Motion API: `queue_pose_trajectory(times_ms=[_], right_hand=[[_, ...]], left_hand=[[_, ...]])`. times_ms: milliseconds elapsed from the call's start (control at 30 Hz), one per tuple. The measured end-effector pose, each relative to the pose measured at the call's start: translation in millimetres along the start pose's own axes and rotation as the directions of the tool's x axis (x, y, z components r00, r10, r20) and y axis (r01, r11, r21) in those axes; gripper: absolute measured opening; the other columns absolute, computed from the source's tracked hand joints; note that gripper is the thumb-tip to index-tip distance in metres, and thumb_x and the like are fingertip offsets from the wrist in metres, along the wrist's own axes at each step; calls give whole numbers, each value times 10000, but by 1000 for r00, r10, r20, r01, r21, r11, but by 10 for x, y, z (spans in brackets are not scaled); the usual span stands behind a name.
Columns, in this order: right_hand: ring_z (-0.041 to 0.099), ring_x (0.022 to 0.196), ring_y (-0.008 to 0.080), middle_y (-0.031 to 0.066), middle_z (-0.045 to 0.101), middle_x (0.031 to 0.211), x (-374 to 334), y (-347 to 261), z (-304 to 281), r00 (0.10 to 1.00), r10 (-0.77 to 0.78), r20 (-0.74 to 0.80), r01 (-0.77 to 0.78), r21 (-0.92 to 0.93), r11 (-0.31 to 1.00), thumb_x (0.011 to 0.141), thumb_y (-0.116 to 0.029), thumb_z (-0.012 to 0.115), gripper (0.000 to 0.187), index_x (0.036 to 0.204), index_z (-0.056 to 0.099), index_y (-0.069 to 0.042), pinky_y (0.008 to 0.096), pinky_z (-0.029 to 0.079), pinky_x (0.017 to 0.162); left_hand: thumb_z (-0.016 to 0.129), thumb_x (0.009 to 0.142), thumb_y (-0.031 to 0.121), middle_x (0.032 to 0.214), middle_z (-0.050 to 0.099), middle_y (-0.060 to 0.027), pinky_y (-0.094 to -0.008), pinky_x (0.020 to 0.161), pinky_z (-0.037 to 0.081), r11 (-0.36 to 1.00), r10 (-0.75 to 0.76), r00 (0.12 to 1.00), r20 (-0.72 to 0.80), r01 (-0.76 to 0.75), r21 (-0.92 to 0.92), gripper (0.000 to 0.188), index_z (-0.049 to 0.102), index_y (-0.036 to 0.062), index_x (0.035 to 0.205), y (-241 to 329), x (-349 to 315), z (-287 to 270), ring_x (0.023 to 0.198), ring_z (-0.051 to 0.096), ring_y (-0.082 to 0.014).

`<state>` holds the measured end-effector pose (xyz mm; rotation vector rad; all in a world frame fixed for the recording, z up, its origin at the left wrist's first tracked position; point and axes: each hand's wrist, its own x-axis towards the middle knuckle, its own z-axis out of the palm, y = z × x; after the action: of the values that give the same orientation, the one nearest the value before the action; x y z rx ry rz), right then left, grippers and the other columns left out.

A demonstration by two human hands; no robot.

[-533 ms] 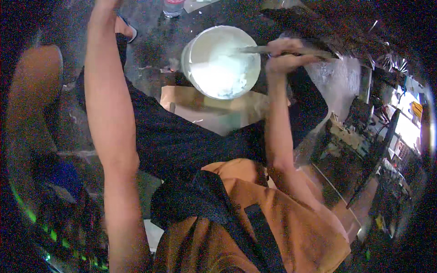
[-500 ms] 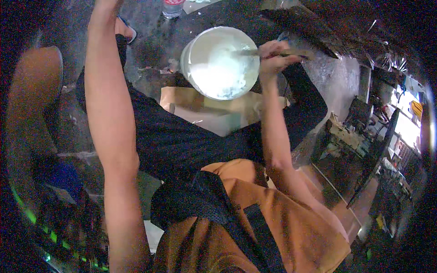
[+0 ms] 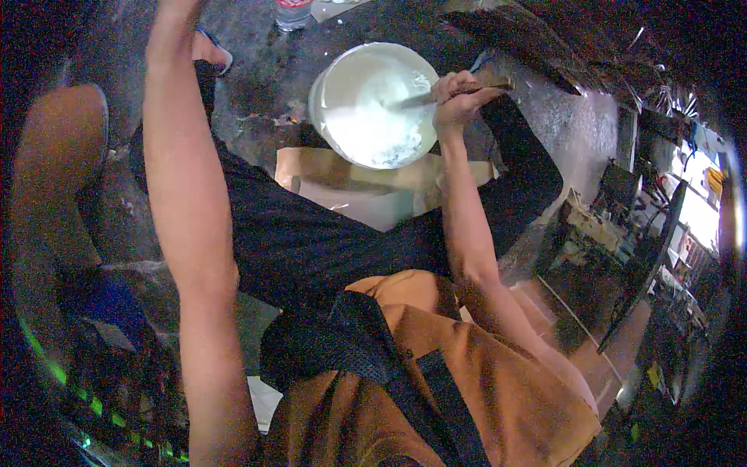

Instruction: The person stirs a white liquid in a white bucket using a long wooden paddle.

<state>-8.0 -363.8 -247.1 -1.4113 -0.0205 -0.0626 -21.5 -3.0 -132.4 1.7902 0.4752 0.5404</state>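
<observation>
A white bucket (image 3: 317,97) stands in front of me with bright white liquid (image 3: 377,124) in it. My right hand (image 3: 457,97) is closed around a flat wooden stick (image 3: 492,84) just past the bucket's right rim. The stick's other end slants down into the liquid, where its tip cannot be made out. On the left, my bare left arm (image 3: 191,179) reaches up past the top edge of the picture. The left hand itself is cut off there.
A clear plastic bottle (image 3: 293,14) stands beyond the bucket on the dark floor. A tan board or cardboard piece (image 3: 311,167) lies between the bucket and my legs (image 3: 303,226). Dark long-edged material (image 3: 521,39) is at upper right, with a cluttered bench (image 3: 595,226) farther right.
My right hand has shifted slightly left and down with the stick, whose angle in the bucket has changed. The left arm stays nearly where it was.
</observation>
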Motion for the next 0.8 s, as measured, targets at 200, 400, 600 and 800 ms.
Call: queue_pose_trajectory(times_ms=[200,400,600,800], right_hand=[[269,367,141,4,294,420,181,-838,356,978,185,96,-188,30,982,701,-912,178,822,516,309,-122,285,251,378],[311,368,141,-2,290,431,280,312,-663,982,-52,182,50,15,999,687,-918,152,814,539,330,-138,283,254,374],[283,375,139,7,294,434,40,-924,363,974,220,57,-225,90,970,705,-908,169,818,545,345,-126,281,251,392],[315,405,142,15,328,446,60,-11,-99,983,-150,109,164,-136,977,713,-903,143,824,535,327,-120,278,246,409]], left_hand=[[578,933,340,670,577,-14,-236,572,425,1000,-2,1000,-26,2,15,350,635,3,857,18,-58,-279,609,527,-85],[576,934,345,670,578,-14,-241,582,432,999,30,999,22,-29,-37,356,636,1,860,72,55,134,612,533,-90],[566,942,333,676,585,-22,-245,589,434,996,82,997,-3,-82,23,355,638,-6,867,-17,-31,-263,617,536,-98],[570,939,334,673,580,-22,-248,587,431,1000,23,999,-23,-22,22,363,637,-17,874,125,-38,-6,621,537,-96]])
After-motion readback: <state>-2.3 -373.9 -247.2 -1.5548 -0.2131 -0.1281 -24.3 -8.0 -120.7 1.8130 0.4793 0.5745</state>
